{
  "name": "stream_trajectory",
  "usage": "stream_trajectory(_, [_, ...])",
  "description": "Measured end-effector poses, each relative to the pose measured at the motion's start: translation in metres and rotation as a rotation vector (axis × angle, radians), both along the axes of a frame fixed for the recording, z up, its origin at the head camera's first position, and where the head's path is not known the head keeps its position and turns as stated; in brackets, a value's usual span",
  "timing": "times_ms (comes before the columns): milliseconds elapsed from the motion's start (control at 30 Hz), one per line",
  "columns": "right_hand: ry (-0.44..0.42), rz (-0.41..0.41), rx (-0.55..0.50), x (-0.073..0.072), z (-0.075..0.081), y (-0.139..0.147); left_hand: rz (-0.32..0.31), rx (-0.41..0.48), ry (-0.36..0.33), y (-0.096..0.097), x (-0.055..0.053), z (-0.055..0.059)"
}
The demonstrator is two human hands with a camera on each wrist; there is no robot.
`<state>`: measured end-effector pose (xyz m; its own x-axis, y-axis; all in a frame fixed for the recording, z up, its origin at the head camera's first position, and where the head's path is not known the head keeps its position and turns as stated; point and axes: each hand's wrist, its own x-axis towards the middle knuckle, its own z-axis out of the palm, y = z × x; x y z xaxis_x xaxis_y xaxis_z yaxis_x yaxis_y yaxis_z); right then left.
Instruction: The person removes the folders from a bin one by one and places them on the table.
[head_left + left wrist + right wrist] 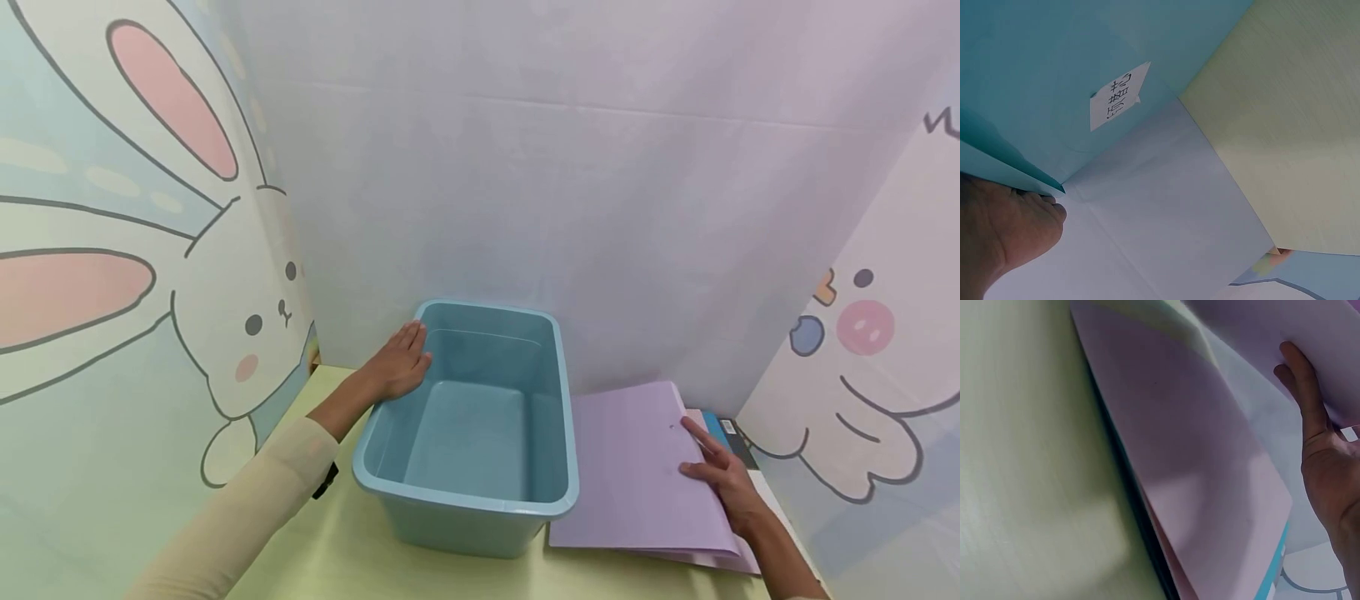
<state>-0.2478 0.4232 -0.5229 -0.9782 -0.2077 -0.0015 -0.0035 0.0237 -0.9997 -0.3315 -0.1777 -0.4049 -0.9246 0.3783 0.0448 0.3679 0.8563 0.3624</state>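
A large blue plastic tub (465, 497) stands in the middle of the table, its inside bare. My left hand (402, 361) rests on the tub's left rim, fingers extended forward in the head view. A white label (1119, 97) with handwriting is stuck on the tub's outer side in the left wrist view. To the right of the tub, my right hand (723, 479) pinches the right edge of a light purple folder (630, 475). That edge is raised, and in the right wrist view the fingers (1310, 394) lie against the folder's underside.
Under the folder lies a stack with a pinkish-purple cover (1197, 444) on top and a dark barcoded item (738, 442) at the back right. A small black object (326, 482) is left of the tub. Printed cloth walls (525, 167) enclose the pale yellow-green table (337, 567).
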Motion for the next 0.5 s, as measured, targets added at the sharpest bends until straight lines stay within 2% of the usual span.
stream_trajectory(167, [-0.045, -0.015, 0.142, -0.002, -0.01, -0.004, 0.003, -0.003, 0.0, 0.001, 0.0, 0.0])
stream_trajectory(300, [-0.074, -0.068, 0.298, -0.004, -0.012, -0.004, 0.005, -0.011, -0.002, 0.001, -0.001, -0.001])
stream_trajectory(400, [-0.058, -0.129, 0.48, -0.006, -0.012, -0.002, 0.007, -0.019, -0.01, 0.001, -0.002, -0.001])
stream_trajectory(500, [-0.015, -0.151, 0.682, -0.008, -0.014, -0.001, 0.009, -0.019, -0.011, 0.001, -0.003, -0.002])
